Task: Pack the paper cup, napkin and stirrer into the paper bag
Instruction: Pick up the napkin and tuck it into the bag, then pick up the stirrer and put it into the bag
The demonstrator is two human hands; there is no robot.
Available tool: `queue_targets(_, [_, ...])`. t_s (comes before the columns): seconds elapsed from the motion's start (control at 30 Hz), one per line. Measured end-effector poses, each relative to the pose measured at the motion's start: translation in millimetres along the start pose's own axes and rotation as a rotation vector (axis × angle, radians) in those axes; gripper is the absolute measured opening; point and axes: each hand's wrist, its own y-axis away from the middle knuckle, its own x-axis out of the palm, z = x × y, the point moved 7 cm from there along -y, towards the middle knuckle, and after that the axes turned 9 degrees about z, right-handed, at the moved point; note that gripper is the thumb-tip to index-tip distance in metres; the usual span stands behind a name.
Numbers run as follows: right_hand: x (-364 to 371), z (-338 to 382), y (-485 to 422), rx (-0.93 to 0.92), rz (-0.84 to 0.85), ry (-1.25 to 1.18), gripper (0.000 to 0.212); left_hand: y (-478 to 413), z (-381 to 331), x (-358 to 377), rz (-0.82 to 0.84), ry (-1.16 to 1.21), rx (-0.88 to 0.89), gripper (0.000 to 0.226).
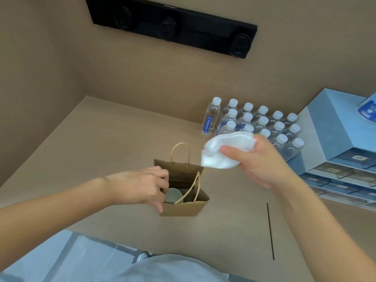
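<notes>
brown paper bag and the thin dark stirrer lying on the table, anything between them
Nothing: in the head view only bare tan table separates the brown paper bag from the thin dark stirrer.

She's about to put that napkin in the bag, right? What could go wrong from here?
Two things, probably. The napkin is loosely bunched in the right hand, up beside the paper bag rather than over its opening, so it could catch the near handle or miss. The stirrer lies on the table near the right forearm, which might knock it.
</notes>
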Motion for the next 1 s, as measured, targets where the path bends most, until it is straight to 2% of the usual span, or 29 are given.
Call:
queue_targets(0.13, [72.7, 11.8, -28.9, -0.041, 0.197, 0.77, 0.027, -1.6, -2.0, -0.1, 0.018, 0.036, -0.022, 0.03])
queue_targets(0.3, [97.1, -47.5, -67.4, 0.393, 0.481, 1.308, 0.034, -3.4, -7.5, -2.0, 0.006, 0.022, 0.014, 0.033])
queue_targets(0.37, [107.0, -65.0, -78.1, 0.522, 0.505, 1.48, 0.012, -2.2, -5.6, -1.4, 0.015, 0.046, 0.012, 0.035])
queue_targets(0.4, [113.6, -75.5, -83.2, 0.564, 0.502, 1.526, 0.015, -1.9, -4.9, 0.0, 0.017, 0.047, 0.005, 0.035])
queue_targets(0.5, [121.3, -112.5, -93.1, 0.731, 0.492, 1.531, 0.029, 0.7, -3.2, 3.3, 0.029, 0.038, -0.015, 0.036])
queue_targets(0.6, [117.8, -133.6, -97.1, 0.865, 0.49, 1.419, 0.031, 5.7, -1.4, -0.6, -0.006, 0.02, -0.005, 0.032])
queue_targets(0.7, [123.3, -139.5, -94.7, 0.889, 0.657, 1.407, 0.019, 5.8, -2.5, -2.1, -0.003, 0.059, -0.008, 0.031])
queue_targets(0.77, [128.6, -130.9, -88.9, 0.892, 0.756, 1.435, 0.021, 2.7, -2.4, 2.8, 0.027, 0.074, -0.014, 0.034])
queue_targets(0.87, [131.5, -106.8, -85.0, 0.776, 0.777, 1.504, 0.016, 2.4, 2.6, 6.9, 0.053, 0.063, -0.041, 0.04])
queue_targets(0.93, [121.3, -73.1, -83.8, 0.579, 0.632, 1.438, 0.022, 4.6, 3.8, 2.6, 0.012, 0.051, -0.023, 0.039])
queue_targets(1.0, [88.2, -30.8, -70.3, 0.433, 0.428, 1.206, 0.022, 6.1, 2.2, -0.6, -0.029, 0.04, -0.001, 0.037])
